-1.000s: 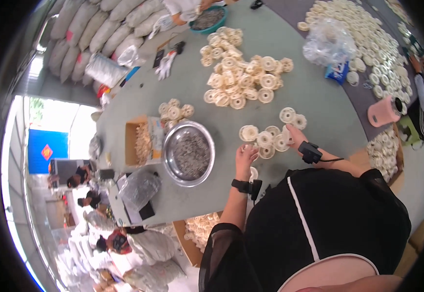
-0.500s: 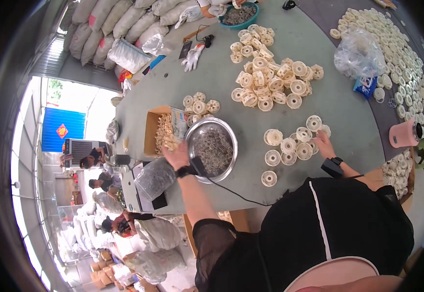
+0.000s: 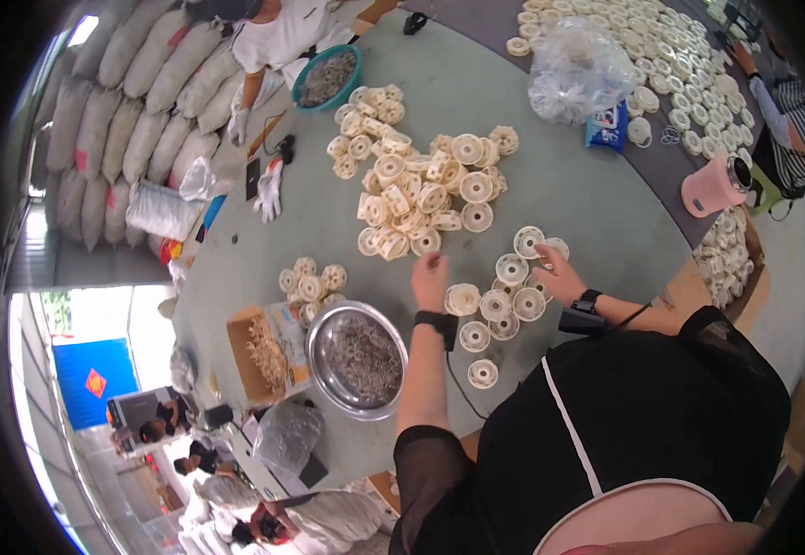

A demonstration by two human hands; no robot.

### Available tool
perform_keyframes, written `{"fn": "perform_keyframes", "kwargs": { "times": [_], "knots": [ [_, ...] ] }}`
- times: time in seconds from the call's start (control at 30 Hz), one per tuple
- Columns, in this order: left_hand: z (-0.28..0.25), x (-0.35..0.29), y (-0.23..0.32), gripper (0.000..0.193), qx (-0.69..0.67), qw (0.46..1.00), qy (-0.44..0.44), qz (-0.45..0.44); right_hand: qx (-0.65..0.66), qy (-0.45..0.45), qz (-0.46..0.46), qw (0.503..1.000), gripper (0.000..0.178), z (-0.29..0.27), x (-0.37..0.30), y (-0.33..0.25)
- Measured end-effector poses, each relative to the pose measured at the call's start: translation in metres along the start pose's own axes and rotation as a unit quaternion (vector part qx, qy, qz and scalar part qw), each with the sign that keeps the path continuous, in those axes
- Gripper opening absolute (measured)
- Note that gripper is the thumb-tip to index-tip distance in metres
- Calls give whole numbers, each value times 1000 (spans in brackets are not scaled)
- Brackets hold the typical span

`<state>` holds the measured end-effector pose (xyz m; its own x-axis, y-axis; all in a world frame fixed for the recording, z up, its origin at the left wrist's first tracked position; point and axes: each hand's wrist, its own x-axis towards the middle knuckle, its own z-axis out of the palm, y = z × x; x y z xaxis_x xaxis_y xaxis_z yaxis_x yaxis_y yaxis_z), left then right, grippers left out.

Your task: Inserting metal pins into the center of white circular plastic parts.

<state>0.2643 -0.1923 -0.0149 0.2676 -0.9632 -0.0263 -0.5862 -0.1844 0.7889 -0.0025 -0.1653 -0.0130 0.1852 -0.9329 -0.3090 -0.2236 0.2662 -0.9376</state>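
Note:
My left hand [image 3: 430, 280] is raised at the near edge of a large pile of cream plastic wheel-shaped parts [image 3: 404, 201]. Its fingers are drawn together, and whatever they may hold is too small to make out. At the right, my right hand [image 3: 561, 277] reaches over a smaller group of the same round parts [image 3: 495, 305], thumb and fingers apart beside them. To the left of my left forearm stands a steel bowl [image 3: 313, 344] of small grey metal pieces [image 3: 365, 359]. Next to it is a cardboard box [image 3: 247, 359] of small tan pieces [image 3: 266, 356].
Several more wheels [image 3: 310, 287] lie behind the bowl. A teal basket [image 3: 357, 74], a white glove [image 3: 269, 192], a clear plastic bag [image 3: 580, 79] and a pink bottle [image 3: 712, 187] are on the table. A co-worker [image 3: 282, 42] stands across it. A black cable runs from my left wrist.
My left hand has moved from the cardboard box, past the bowl, to the wheel pile. My right hand stays by the smaller group. The view has turned, and a co-worker shows more fully.

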Motion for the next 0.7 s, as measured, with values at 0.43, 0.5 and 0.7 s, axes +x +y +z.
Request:
{"fn": "perform_keyframes", "kwargs": {
  "times": [0.43, 0.5, 0.7],
  "knots": [
    [83, 7, 55, 14, 176, 960, -12, 215, 15, 55, -17, 998, 48, -23, 3, 16],
    [72, -7, 55, 14, -40, 989, -125, 75, 15, 43, -24, 999, 44, -22, 11, 27],
    [65, -83, 86, 19, -585, 735, -251, -234, 488, -150, 252, 822, 39, -19, 7, -16]
  ]
}}
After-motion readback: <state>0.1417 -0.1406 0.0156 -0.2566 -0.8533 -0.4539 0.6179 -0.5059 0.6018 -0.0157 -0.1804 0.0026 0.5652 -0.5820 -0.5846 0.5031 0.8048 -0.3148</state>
